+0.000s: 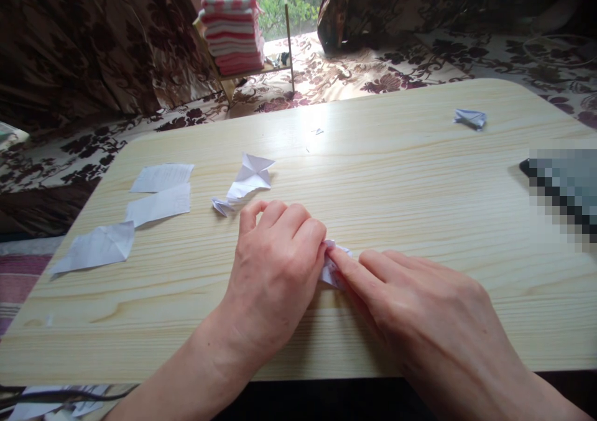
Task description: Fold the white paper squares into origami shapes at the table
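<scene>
A small piece of folded white paper (332, 274) lies on the table between my hands, mostly covered by them. My left hand (280, 265) is closed, its fingers curled, and its thumb side presses against the paper's left part. From the right, my right hand (410, 303) reaches in with its index finger on the paper's upper part; its fingers are bent and drawn together. Just beyond my left hand rests a creased paper piece (254, 171) with pointed corners, and beside it a small folded paper bit (222, 206).
Several paper slips, among them a creased one (97, 247), lie on the table's left side. A folded paper piece (470, 119) sits at the far right, near a blurred dark-edged device (566, 191). Striped folded towels (232, 29) stand stacked on a small rack behind the table (420, 178).
</scene>
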The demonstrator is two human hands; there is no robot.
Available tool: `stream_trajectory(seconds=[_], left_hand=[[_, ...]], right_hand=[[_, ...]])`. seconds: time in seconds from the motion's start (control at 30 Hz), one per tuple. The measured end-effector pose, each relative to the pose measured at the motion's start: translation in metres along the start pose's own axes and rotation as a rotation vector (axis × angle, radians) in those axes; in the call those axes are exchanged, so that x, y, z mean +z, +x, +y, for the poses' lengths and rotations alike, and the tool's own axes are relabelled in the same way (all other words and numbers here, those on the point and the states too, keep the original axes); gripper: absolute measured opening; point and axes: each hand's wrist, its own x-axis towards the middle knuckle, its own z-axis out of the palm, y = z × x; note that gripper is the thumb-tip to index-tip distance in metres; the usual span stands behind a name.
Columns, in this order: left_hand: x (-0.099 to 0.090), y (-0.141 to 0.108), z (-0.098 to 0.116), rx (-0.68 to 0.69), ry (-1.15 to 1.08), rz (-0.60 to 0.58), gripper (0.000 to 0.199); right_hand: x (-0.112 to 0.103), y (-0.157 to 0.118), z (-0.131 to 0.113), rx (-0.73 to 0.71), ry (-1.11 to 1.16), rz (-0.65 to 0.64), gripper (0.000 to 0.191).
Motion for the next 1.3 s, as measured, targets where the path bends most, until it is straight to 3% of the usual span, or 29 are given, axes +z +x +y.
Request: stream_trajectory(seconds=[0.33, 0.53, 0.7, 1.03, 1.3], left_hand=[[-0.004, -0.006, -0.001, 0.014, 0.002, 0.117, 0.019], [0.001, 0.005, -0.004, -0.028, -0.013, 0.001, 0.021], [-0.005, 0.005, -0.014, -0.087, -0.096, -0.096, 0.013], [-0.008, 0.007, -0.015, -0.168, -0.265, -0.131, 0.010], [-0.009, 0.012, -0.013, -0.313, -0.308, -0.148, 0.016]], right_hand=[[0.003, -0.003, 0.002, -0.020, -0.022, -0.015, 0.029], [0.002, -0.004, 0.005, -0.042, -0.034, -0.009, 0.038], [0.003, -0.003, 0.004, -0.040, -0.031, 0.001, 0.034], [0.004, -0.005, 0.003, -0.036, -0.020, 0.018, 0.038], [0.003, -0.004, 0.002, -0.045, -0.026, 0.038, 0.031]])
